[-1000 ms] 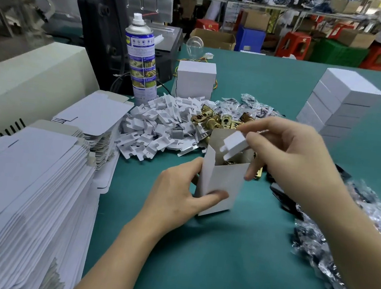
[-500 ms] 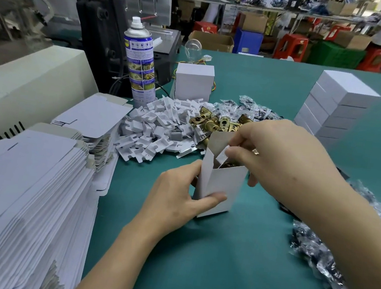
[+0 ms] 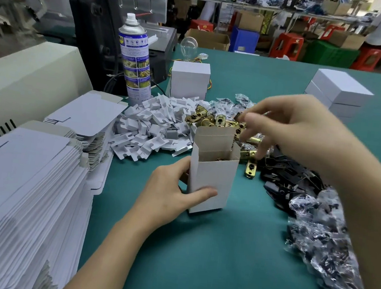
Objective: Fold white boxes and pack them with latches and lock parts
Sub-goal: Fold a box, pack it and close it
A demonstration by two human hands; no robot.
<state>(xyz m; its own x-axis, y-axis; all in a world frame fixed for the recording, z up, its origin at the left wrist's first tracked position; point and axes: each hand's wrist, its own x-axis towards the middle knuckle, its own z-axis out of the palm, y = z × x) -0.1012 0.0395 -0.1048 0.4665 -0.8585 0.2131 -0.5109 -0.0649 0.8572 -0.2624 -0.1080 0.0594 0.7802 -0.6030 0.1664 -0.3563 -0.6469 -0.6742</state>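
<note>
The white box (image 3: 214,180) stands upright on the tabletop (image 3: 195,259) with its top flaps open and a glint of brass in its mouth. The left hand (image 3: 170,189) grips its lower left corner, thumb across the front face. The white insert pushed in half a second ago is now out of sight, so that step appears done. The right hand (image 3: 288,129) has risen clear and hovers behind and right of the box over the brass latches (image 3: 213,119). It is blurred, fingers loosely spread; whether it holds anything cannot be told. The spare white inserts (image 3: 153,126) lie left of the box, the black plates (image 3: 288,177) right of it.
</note>
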